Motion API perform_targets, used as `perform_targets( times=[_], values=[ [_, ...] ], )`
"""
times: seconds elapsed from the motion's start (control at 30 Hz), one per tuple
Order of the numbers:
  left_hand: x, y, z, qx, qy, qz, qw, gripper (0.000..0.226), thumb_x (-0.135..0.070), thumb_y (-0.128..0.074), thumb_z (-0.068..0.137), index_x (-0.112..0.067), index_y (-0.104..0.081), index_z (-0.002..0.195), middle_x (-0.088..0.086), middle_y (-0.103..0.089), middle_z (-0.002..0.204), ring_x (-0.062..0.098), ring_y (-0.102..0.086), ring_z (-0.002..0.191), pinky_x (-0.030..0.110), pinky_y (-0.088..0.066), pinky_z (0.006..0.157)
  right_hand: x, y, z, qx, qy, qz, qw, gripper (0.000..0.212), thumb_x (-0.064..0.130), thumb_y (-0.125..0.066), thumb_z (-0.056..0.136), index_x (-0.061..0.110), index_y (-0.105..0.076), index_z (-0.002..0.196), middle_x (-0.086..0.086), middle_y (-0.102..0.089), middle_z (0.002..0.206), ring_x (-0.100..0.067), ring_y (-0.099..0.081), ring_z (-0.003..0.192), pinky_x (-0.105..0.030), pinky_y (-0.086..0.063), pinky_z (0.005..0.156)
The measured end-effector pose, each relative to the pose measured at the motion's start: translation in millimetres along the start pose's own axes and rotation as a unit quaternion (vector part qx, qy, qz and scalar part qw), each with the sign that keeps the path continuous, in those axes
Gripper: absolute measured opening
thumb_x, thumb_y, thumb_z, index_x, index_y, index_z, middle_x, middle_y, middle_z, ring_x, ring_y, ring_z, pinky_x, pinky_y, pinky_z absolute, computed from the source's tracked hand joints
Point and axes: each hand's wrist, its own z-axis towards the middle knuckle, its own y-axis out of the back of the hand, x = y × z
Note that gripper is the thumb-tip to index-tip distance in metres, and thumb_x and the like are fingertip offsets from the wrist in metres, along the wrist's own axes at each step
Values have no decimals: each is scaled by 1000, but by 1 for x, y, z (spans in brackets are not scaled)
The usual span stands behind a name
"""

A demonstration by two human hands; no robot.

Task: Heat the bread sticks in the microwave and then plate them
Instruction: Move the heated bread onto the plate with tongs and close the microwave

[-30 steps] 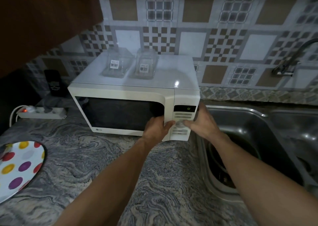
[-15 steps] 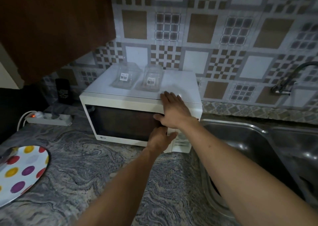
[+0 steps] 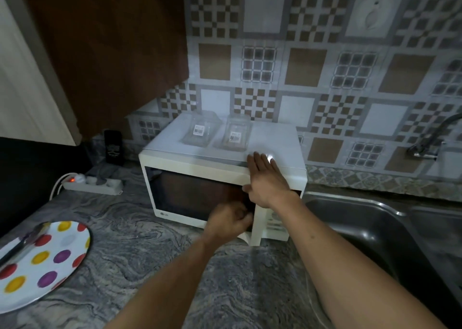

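Marbled counter (image 3: pixel 130 248), white microwave (image 3: pixel 200 171), dark door window

Two bare forearms enter from the lower edge, each ending in a bare hand: the left hand (image 3: pixel 228 219) and the right hand (image 3: pixel 265 182). No sleeve, cuff or glove covers either arm from the frame edge to the wrist. Neither wrist carries a watch or band, and no ring shows on the visible fingers (image 3: pixel 260 159) of the right hand. The left hand's fingers are partly hidden, so rings there cannot be judged.
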Motion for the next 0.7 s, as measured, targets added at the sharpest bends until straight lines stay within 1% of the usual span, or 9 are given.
perform_targets(
  times=[0.1,0.17,0.2,0.3,0.4,0.47,0.6,0.67,0.7],
  values=[
    [15,36,-7,-215,-13,78,973,19,-26,-56,86,-15,-59,101,2,-63,92,22,-61,76,33,-51,65,2,-2,-2,-11,-3,1,1000,83,37,-48,102,8,6,158,-12,11,166,-25,10,153,-38,6,124],
    [19,60,-2,-312,-44,111,942,30,-12,-56,82,-9,-57,112,7,-59,106,25,-58,91,36,-50,80,5,-1,-4,-13,-6,-1,1000,83,37,-48,102,9,6,159,-11,11,166,-25,9,153,-38,7,124],
    [21,73,1,-321,-40,135,936,40,-9,-57,80,-7,-56,121,10,-57,117,26,-54,103,38,-46,91,7,-1,-5,-12,-10,1,1000,83,37,-48,102,9,6,159,-11,11,166,-24,10,153,-37,7,124],
    [33,97,7,-263,-38,223,938,66,-4,-62,77,-6,-46,141,18,-43,144,34,-41,130,46,-34,110,13,-1,-12,-15,-19,-1,1000,83,36,-48,102,10,6,159,-10,11,166,-24,10,153,-37,7,124],
    [47,107,-2,-198,-79,275,938,78,-1,-73,61,-5,-53,136,16,-50,141,35,-46,130,48,-35,112,23,-1,-23,-23,-26,1,999,83,36,-49,101,8,3,159,-12,7,166,-26,7,153,-38,4,124],
    [52,112,-11,-180,-94,282,938,82,0,-72,56,-4,-55,136,15,-54,139,36,-50,130,51,-38,110,31,-3,-32,-29,-32,-1,999,83,35,-50,99,8,1,159,-11,5,167,-26,6,154,-39,4,124],
    [58,124,-21,-127,-95,298,941,81,-7,-74,61,-7,-52,139,12,-52,143,31,-48,134,52,-39,109,51,-4,-56,-34,-37,-12,999,84,35,-51,98,13,2,160,-9,7,167,-24,7,154,-42,5,124],
    [60,134,-28,-95,-93,307,942,80,-15,-70,70,-11,-44,145,9,-44,150,26,-41,140,50,-32,115,64,-1,-70,-34,-39,-6,999,84,35,-51,98,15,3,160,-7,8,167,-22,8,153,-39,5,124],
    [59,141,-33,-78,-95,308,944,78,-18,-64,78,-14,-34,150,6,-34,156,23,-31,145,49,-23,119,72,0,-78,-32,-42,-4,999,84,35,-50,99,16,4,160,-6,9,167,-22,9,153,-38,4,124]
  ],
)
